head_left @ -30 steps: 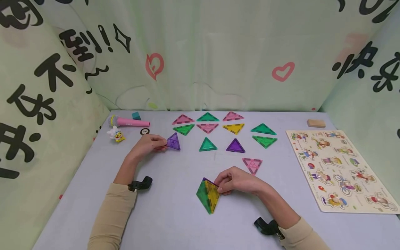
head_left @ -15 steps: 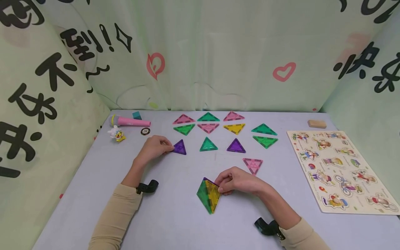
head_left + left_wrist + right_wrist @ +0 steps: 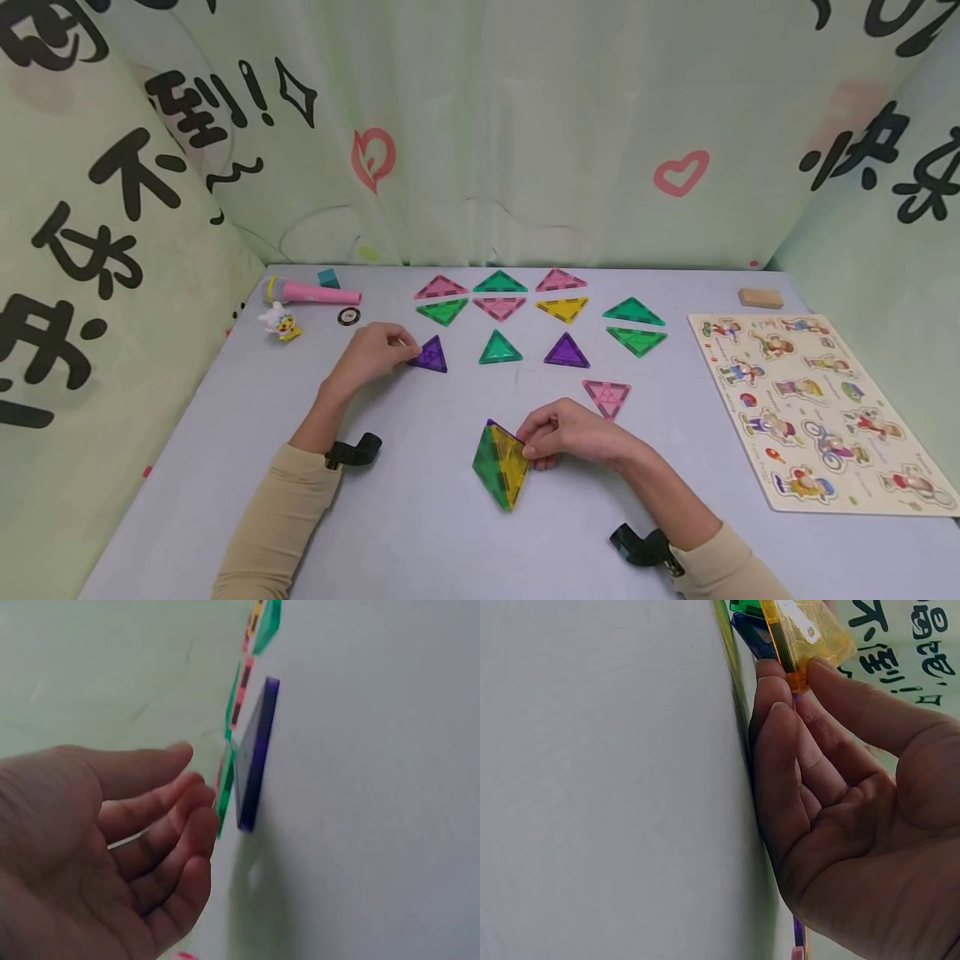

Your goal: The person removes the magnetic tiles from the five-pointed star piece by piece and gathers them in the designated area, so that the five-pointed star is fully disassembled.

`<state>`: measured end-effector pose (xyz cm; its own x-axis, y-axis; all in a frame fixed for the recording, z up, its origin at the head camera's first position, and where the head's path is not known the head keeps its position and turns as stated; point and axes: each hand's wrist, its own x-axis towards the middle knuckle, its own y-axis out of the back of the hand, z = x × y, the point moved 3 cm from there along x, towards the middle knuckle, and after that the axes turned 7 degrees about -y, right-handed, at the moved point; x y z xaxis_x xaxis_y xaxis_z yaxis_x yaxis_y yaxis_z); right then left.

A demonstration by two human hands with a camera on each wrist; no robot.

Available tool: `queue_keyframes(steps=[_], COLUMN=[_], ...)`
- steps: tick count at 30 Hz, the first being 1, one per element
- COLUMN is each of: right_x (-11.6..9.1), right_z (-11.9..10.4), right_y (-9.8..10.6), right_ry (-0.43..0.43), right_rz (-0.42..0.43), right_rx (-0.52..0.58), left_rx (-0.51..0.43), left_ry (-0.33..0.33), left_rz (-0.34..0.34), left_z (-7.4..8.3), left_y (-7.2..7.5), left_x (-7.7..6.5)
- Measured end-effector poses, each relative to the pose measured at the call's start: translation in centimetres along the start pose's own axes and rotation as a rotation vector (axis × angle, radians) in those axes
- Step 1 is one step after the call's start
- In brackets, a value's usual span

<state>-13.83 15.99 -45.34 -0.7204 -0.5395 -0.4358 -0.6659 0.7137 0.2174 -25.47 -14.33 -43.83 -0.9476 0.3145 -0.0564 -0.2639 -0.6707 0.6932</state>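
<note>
On the table, a flat purple triangular magnetic tile (image 3: 432,356) lies at the fingertips of my left hand (image 3: 375,352). The left wrist view shows those fingers loosely bent, with a gap between them and the purple tile (image 3: 259,757). My right hand (image 3: 573,433) pinches the yellow side of a joined kite-shaped piece (image 3: 501,467) made of green, yellow and purple magnetic tiles. In the right wrist view, thumb and fingers meet at the lower corner of the yellow tile (image 3: 806,637). Its underside is hidden.
Behind the hands lie pink, green and yellow tiles (image 3: 498,308) in rows, plus another purple tile (image 3: 566,350) and a pink tile (image 3: 606,398). A pink toy microphone (image 3: 318,292) and small figurine (image 3: 280,322) are at left. A picture puzzle board (image 3: 817,408) and wooden block (image 3: 760,297) are at right.
My left hand has moved right with the purple tile, laid it flat on the table and let go. The right hand keeps the joined piece in nearly the same spot.
</note>
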Motion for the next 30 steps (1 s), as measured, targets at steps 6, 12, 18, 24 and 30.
queue_keyframes(steps=[6, 12, 18, 24, 30], right_x=[-0.1, -0.1, 0.0, 0.1, 0.2], right_z=[0.0, 0.0, 0.0, 0.1, 0.2], right_y=[0.2, 0.4, 0.4, 0.3, 0.4], right_ry=[-0.007, -0.021, -0.016, -0.011, -0.022], right_rz=[-0.001, 0.009, 0.003, 0.003, 0.002], right_rx=[0.054, 0.092, 0.103, 0.112, 0.13], left_rx=[-0.085, -0.128, -0.169, -0.18, -0.199], left_ry=[-0.132, -0.297, -0.378, -0.386, -0.412], left_rz=[-0.184, -0.476, -0.599, -0.599, -0.579], left_z=[2.6, 5.8, 7.6, 7.9, 8.0], left_y=[-1.7, -4.6, -6.5, -7.1, -7.1], left_x=[-0.1, -1.4, -2.5, -2.8, -2.9])
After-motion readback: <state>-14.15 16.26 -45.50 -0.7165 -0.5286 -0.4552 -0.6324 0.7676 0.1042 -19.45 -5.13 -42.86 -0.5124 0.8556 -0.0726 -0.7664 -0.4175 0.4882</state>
